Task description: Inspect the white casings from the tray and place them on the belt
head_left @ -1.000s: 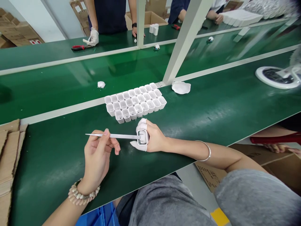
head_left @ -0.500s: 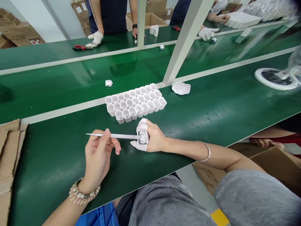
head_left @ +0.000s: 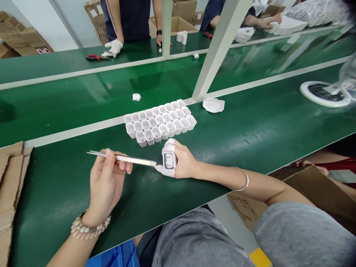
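While the left hand (head_left: 104, 181) pinches the tool (head_left: 139, 161) at centre-left, the right hand (head_left: 184, 161), fingers clamped on the cup (head_left: 169, 152), should hold steady.

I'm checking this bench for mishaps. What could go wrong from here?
The left hand holds the tweezers with one end close to the right hand, so a slip might poke its covered thumb. That end is also near the held cup and could scratch the white part inside. The rows of cups stand packed just beyond the right hand; a bump might shift or topple several.
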Motion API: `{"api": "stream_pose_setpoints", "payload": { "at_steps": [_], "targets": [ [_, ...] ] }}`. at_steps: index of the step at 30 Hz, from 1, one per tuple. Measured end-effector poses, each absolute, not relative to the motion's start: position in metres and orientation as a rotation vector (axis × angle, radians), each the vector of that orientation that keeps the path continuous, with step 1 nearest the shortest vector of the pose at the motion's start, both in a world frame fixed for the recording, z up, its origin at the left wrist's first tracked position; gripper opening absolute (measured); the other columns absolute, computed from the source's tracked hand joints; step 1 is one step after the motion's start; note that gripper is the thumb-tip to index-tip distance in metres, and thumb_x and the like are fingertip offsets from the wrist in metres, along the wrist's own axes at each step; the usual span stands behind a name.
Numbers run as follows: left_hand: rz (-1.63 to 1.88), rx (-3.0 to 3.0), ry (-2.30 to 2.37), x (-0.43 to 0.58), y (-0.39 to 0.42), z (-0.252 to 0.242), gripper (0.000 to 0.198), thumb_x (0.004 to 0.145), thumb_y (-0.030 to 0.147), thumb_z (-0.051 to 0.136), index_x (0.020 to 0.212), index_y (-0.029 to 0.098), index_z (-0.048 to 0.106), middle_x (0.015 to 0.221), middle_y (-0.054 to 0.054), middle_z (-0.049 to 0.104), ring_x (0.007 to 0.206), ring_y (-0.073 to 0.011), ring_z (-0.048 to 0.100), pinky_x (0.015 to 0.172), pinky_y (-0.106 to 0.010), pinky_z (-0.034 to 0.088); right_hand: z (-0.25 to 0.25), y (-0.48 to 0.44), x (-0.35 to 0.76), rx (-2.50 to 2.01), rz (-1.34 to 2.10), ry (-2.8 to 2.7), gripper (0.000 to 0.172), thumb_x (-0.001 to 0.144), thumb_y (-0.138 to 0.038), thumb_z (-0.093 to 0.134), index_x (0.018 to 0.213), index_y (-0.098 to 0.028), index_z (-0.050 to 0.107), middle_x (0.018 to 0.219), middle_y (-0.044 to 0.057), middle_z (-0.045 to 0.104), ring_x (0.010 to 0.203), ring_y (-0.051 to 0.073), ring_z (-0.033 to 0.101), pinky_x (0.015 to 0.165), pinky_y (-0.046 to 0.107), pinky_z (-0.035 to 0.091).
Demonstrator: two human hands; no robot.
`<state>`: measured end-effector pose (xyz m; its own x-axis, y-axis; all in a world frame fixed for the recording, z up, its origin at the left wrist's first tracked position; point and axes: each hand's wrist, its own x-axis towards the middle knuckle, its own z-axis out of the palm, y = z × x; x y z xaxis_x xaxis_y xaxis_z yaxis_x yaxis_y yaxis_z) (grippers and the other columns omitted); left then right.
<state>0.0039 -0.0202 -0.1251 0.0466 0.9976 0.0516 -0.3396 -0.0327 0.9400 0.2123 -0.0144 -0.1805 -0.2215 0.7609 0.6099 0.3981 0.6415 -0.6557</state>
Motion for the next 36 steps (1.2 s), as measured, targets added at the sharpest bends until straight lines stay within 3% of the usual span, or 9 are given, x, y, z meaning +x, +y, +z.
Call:
{"api": "stream_pose_setpoints", "payload": {
  "at_steps": [3, 7, 10, 16, 27, 32, 36],
  "targets": [
    [1.233, 1.156, 0.822, -0.005, -0.018, -0.120, 0.029, 0.095, 0.041, 0.051, 0.077, 0.018, 0.052, 0.074, 0.001, 0.052, 0.069, -0.0115, 0.057, 0.065, -0.026, 0.050, -0.182, -0.013, 0.213, -0.944, 0.488, -1.878, 0.032, 0.071, -0.040, 0.075, 0.081, -0.021, 0.051, 0.081, 0.002, 0.052, 0.066, 0.014, 0.052, 0.058, 0.030, 0.049],
    [0.594, 1.459, 0.874, -0.009, -0.021, -0.122, 0.030, 0.099, 0.040, 0.042, 0.084, 0.019, 0.057, 0.057, 0.005, 0.044, 0.048, -0.0072, 0.041, 0.048, -0.021, 0.035, -0.181, -0.014, 0.213, -0.987, 0.543, -1.905, 0.031, 0.071, -0.038, 0.074, 0.079, -0.021, 0.050, 0.078, 0.001, 0.053, 0.065, 0.014, 0.052, 0.059, 0.030, 0.048],
    [0.359, 1.689, 0.950, -0.005, -0.024, -0.126, 0.035, 0.099, 0.041, 0.038, 0.086, 0.018, 0.060, 0.054, 0.006, 0.040, 0.048, -0.0077, 0.036, 0.048, -0.021, 0.031, -0.179, -0.015, 0.213, -1.004, 0.586, -1.927, 0.030, 0.070, -0.034, 0.074, 0.078, -0.021, 0.048, 0.072, -0.001, 0.051, 0.062, 0.013, 0.051, 0.058, 0.028, 0.045],
    [0.289, 1.890, 0.991, 0.000, -0.026, -0.128, 0.036, 0.100, 0.040, 0.034, 0.085, 0.020, 0.060, 0.056, 0.004, 0.048, 0.051, -0.0096, 0.044, 0.053, -0.022, 0.035, -0.181, -0.016, 0.213, -0.967, 0.568, -1.971, 0.028, 0.067, -0.028, 0.072, 0.079, -0.021, 0.048, 0.073, -0.001, 0.052, 0.063, 0.014, 0.051, 0.057, 0.027, 0.044],
    [0.209, 1.821, 1.005, -0.004, -0.022, -0.129, 0.038, 0.099, 0.044, 0.034, 0.086, 0.020, 0.060, 0.053, 0.005, 0.052, 0.047, -0.0093, 0.045, 0.050, -0.021, 0.035, -0.181, -0.016, 0.215, -0.981, 0.585, -1.967, 0.032, 0.071, -0.033, 0.071, 0.090, -0.021, 0.049, 0.078, 0.000, 0.057, 0.063, 0.014, 0.054, 0.058, 0.027, 0.045],
    [0.226, 1.823, 0.996, -0.007, -0.020, -0.128, 0.040, 0.099, 0.046, 0.034, 0.086, 0.020, 0.060, 0.054, 0.004, 0.054, 0.047, -0.0095, 0.045, 0.050, -0.021, 0.035, -0.172, -0.017, 0.215, -1.087, 0.813, -1.938, 0.037, 0.073, -0.034, 0.070, 0.095, -0.022, 0.043, 0.065, -0.007, 0.054, 0.051, 0.010, 0.049, 0.051, 0.024, 0.041],
    [0.221, 1.811, 0.980, -0.008, -0.020, -0.125, 0.042, 0.099, 0.048, 0.031, 0.084, 0.020, 0.059, 0.054, 0.004, 0.054, 0.050, -0.0102, 0.047, 0.056, -0.021, 0.038, -0.170, -0.016, 0.214, -1.144, 0.707, -2.050, 0.032, 0.072, -0.030, 0.069, 0.091, -0.022, 0.045, 0.069, -0.004, 0.056, 0.053, 0.011, 0.051, 0.052, 0.025, 0.042]
  ]
}}
